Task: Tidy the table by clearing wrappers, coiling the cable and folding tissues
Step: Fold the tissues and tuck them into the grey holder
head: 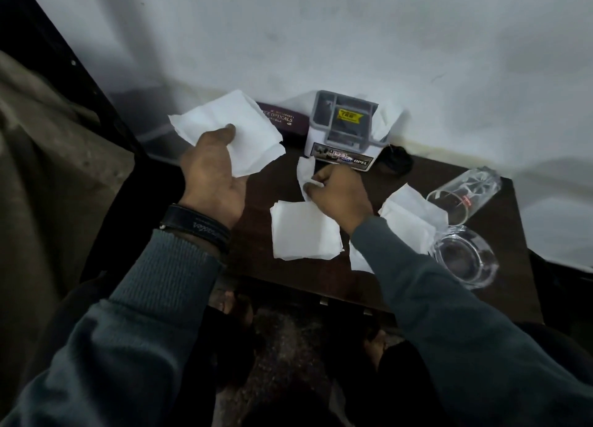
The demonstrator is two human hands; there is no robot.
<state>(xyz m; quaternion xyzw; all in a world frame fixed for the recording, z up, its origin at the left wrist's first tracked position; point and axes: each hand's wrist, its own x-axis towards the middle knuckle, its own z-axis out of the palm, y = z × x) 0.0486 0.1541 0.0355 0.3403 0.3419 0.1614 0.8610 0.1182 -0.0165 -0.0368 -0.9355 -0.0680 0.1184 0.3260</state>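
My left hand [213,173] holds a large white tissue [234,128] up above the table's far left, thumb on top of the sheet. My right hand [337,192] pinches a small crumpled tissue piece [305,173] over the middle of the dark wooden table [263,266]. Just below that hand lies a folded square tissue stack [303,237]. More loose tissues [410,221] lie to the right, partly under my right sleeve. A black coiled cable [396,162] sits at the back by the wall.
A white and grey toy box [343,131] stands at the back centre, with a tissue [386,118] behind it. A maroon glasses case [285,120] lies at its left. A tipped glass [465,195] and a glass ashtray [465,256] occupy the right side. The wall is close behind.
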